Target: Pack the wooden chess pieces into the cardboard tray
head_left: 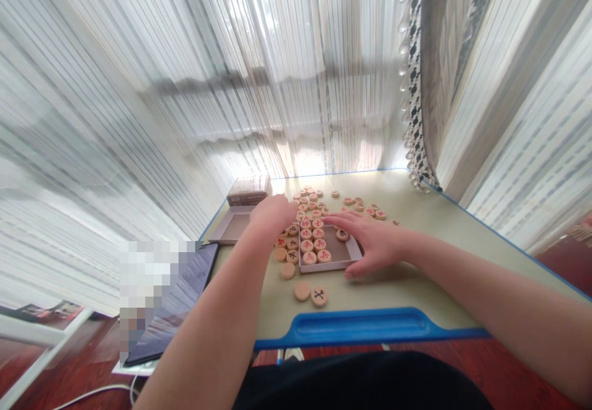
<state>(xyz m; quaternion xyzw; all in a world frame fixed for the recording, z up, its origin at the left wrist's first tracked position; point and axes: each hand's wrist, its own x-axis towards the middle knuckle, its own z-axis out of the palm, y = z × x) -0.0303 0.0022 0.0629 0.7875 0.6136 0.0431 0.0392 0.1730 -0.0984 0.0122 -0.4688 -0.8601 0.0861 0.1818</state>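
Observation:
A shallow cardboard box (340, 253) sits mid-table with two columns of red-marked Chinese chess pieces (319, 245) along its left side. One dark-marked piece (342, 235) lies near its right wall. My right hand (370, 237) spans the box's right end, fingers spread; its thumb is by the near right corner and the fingers reach over the far edge. Left of the box, my left hand (275, 216) is lowered among loose pieces (292, 243). Its fingers are mostly hidden behind the hand, so any piece in them cannot be made out.
A box lid or tray (227, 226) and a closed box (250, 189) stand at the back left. More pieces (359, 203) are scattered behind. Two pieces (311, 294) lie near the blue trough (361, 325). A tablet-like screen (176, 305) leans at the left.

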